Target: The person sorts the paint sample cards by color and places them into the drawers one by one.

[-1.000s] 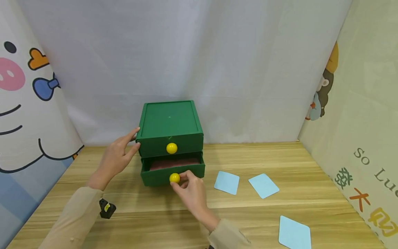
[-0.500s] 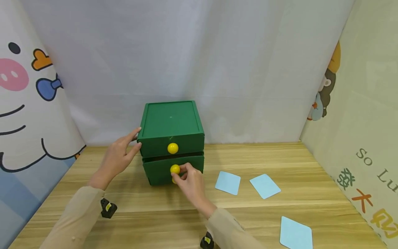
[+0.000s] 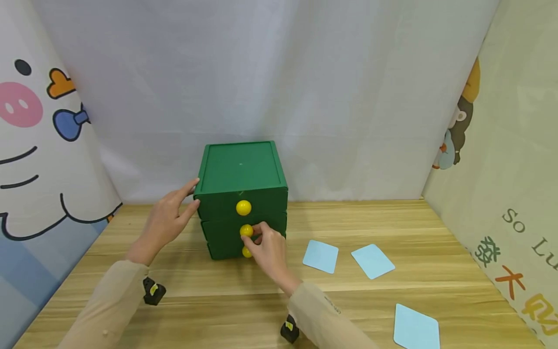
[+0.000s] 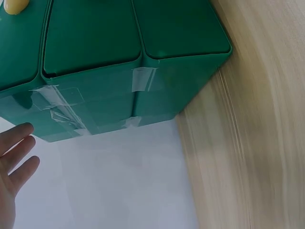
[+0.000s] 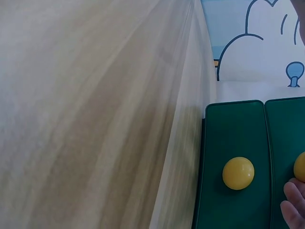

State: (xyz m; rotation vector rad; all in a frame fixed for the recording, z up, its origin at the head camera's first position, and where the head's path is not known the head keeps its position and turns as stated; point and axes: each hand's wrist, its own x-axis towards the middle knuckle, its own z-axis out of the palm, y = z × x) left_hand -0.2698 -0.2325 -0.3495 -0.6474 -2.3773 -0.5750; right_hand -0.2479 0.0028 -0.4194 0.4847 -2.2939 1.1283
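A green three-drawer box point(image 3: 241, 167) stands on the wooden table, its drawer fronts flush in the head view. My right hand point(image 3: 271, 249) pinches the yellow knob point(image 3: 246, 230) of the middle drawer between thumb and fingers. Above it is the top drawer's knob point(image 3: 243, 208); the bottom knob point(image 3: 247, 252) is partly hidden by that hand. My left hand point(image 3: 163, 220) rests thumb and fingertips at the box's upper left edge, fingers extended. Clear tape point(image 4: 62, 105) joins the tiers on that side in the left wrist view.
Three light blue square cards lie on the table to the right: one near the box point(image 3: 320, 256), another beside it point(image 3: 373, 261), and a third closer to the front point(image 3: 416, 327). A pale curtain point(image 3: 348, 121) hangs behind the box. Printed cloths flank both sides.
The middle drawer, partly pulled out a second ago with something pink inside, has slid back into the box. My right hand moved forward with its knob; my left hand stayed at the box's side.
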